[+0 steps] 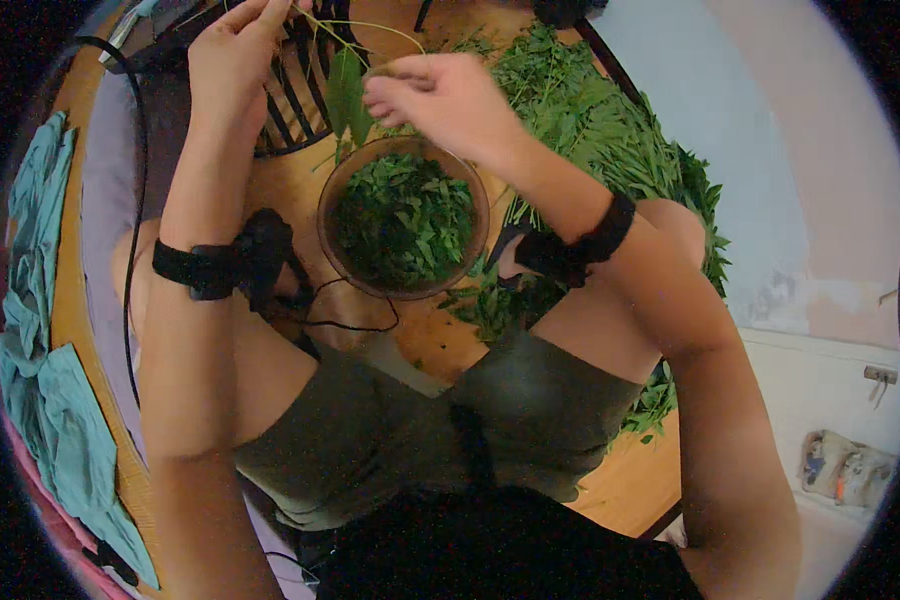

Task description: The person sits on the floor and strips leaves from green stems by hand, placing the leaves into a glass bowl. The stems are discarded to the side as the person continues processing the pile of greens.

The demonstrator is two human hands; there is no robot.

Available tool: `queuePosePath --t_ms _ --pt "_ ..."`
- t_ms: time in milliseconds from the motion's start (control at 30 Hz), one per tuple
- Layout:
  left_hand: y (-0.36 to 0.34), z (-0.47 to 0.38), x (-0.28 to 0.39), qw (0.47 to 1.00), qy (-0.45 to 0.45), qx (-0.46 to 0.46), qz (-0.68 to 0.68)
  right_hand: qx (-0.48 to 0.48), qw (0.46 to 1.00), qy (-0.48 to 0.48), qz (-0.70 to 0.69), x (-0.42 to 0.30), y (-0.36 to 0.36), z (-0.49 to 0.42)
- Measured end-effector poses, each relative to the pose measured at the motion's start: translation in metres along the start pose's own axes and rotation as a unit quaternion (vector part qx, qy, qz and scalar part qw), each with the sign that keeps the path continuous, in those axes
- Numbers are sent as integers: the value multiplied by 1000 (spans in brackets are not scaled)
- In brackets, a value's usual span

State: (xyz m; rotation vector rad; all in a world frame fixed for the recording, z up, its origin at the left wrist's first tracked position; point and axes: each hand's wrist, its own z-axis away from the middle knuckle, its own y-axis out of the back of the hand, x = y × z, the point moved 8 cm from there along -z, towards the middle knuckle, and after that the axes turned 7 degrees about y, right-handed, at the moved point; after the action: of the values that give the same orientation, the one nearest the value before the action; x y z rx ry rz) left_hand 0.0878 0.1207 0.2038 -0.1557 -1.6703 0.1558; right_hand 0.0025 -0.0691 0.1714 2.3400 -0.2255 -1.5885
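Note:
My left hand [236, 64] is at the top edge of the view, its fingertips closed on a thin green plant stem [337, 37] and partly cut off by the frame. The stem runs across to my right hand [439, 97], whose thumb and fingers pinch near its lower end. Large green leaves [347, 94] hang down from it between the two hands. Just below them stands a round brown bowl [328, 251], well filled with loose green leaves [412, 217].
A big heap of leafy stems [607, 127] lies on the wooden floor at the right, beside the wall [727, 112]. Behind my left hand is a dark slatted chair part [292, 112]. A black cable [139, 187] runs down the left, near a teal cloth [75, 420].

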Motion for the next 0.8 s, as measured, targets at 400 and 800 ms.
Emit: queuePosePath --t_ms 400,800 --pt "0 -7 -8 997 6 42 59 126 991 52 -7 3 -3 -25" --pt "3 -8 -5 998 -1 65 22 16 995 48 -88 1 -25 -35"
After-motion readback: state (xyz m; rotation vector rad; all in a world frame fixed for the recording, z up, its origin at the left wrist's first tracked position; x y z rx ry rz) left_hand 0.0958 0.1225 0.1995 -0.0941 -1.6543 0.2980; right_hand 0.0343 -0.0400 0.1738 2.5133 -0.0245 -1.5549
